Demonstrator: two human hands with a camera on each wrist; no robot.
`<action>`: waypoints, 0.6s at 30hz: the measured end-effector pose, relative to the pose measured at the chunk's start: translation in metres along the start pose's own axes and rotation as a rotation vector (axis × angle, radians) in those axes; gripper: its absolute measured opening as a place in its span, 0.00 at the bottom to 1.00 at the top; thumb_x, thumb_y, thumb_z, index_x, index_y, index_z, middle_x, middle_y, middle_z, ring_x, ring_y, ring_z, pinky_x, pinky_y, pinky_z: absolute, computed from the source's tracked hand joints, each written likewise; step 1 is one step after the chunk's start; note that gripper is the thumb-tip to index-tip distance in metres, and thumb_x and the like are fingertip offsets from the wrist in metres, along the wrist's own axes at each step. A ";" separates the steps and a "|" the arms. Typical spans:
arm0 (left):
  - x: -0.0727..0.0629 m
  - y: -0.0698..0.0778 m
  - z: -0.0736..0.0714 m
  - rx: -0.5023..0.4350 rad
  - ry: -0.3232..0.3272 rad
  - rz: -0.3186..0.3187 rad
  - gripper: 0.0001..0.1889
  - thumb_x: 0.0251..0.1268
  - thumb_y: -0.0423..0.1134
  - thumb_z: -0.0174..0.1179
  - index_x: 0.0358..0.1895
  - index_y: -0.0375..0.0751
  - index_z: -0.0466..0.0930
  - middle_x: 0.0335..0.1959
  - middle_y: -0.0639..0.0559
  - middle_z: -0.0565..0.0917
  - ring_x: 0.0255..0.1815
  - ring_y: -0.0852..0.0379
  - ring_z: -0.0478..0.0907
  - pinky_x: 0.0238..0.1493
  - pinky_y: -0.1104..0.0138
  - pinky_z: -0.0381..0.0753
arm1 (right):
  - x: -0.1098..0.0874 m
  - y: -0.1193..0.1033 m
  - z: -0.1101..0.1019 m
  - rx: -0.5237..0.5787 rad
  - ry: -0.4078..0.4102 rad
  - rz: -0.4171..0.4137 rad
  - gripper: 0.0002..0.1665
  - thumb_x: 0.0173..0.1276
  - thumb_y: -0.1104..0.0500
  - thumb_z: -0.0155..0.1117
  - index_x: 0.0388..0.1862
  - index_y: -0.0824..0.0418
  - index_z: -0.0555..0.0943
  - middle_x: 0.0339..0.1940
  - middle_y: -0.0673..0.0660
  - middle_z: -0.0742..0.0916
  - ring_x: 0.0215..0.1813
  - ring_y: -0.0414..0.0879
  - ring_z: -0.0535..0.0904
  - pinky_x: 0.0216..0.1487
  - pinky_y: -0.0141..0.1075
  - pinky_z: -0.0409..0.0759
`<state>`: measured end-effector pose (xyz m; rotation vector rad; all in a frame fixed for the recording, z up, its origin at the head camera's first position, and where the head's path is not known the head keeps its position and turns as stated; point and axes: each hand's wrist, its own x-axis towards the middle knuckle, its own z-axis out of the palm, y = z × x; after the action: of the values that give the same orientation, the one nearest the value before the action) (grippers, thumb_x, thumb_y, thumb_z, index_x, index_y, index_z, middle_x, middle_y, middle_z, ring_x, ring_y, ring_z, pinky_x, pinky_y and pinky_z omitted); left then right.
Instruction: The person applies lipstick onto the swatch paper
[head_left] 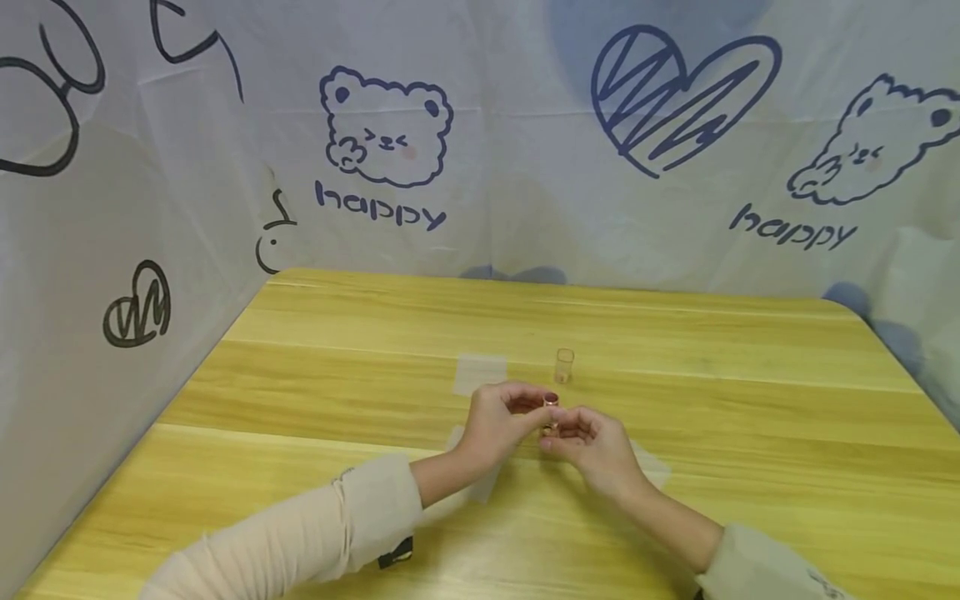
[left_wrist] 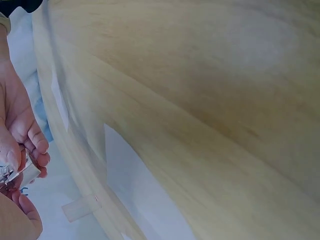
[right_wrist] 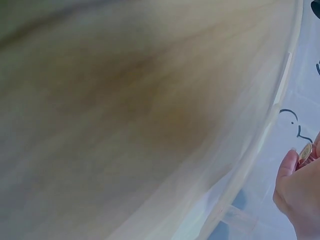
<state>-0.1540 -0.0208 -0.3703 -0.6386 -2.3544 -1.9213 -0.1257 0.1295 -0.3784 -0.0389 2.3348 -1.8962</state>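
The left hand and right hand meet over the tabletop, fingers of both pinching one small shiny lipstick-like tube, upright between them; a small clear cup-shaped cap stands just beyond, near a pale square patch

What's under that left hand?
Under the left hand and its wrist, a pale sheet lies on the table, poking out on both sides. Its middle is covered, so I can't tell if anything else is there.
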 end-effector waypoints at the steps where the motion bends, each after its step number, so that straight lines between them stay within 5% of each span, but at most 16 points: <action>1: 0.000 0.000 0.000 0.001 0.000 0.007 0.09 0.55 0.30 0.64 0.39 0.28 0.83 0.37 0.36 0.85 0.38 0.45 0.84 0.40 0.73 0.83 | 0.000 0.000 -0.001 -0.008 0.002 -0.002 0.19 0.56 0.68 0.67 0.46 0.74 0.76 0.38 0.60 0.84 0.36 0.37 0.79 0.40 0.23 0.80; 18: 0.002 -0.001 0.000 -0.040 -0.061 0.001 0.09 0.55 0.30 0.63 0.37 0.25 0.82 0.38 0.35 0.85 0.38 0.44 0.84 0.39 0.74 0.83 | 0.000 0.003 -0.008 -0.100 -0.046 -0.052 0.18 0.57 0.65 0.68 0.45 0.73 0.79 0.34 0.59 0.85 0.34 0.36 0.80 0.38 0.25 0.80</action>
<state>-0.1566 -0.0201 -0.3710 -0.7109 -2.3559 -1.9815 -0.1263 0.1378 -0.3803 -0.1525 2.4181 -1.7798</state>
